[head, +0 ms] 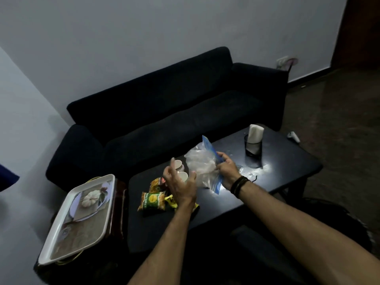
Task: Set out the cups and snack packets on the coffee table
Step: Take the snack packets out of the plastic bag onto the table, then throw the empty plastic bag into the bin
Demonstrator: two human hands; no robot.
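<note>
Meanwhile, right hand [226, 168] pinches a clear zip bag [202, 165] in a closed grip; left hand [181, 183] hovers open-fingered over cups [180, 170] and snack packets [153, 200] on the surface [277, 171].

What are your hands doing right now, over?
Right hand gripping plastic bag. Left hand open above cups. Snack packets on coffee table. Nothing in the way.

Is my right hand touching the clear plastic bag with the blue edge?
Touching. The head view shows the right hand with its fingers closed on the blue zip edge of the plastic bag, holding it over the coffee table.
</note>
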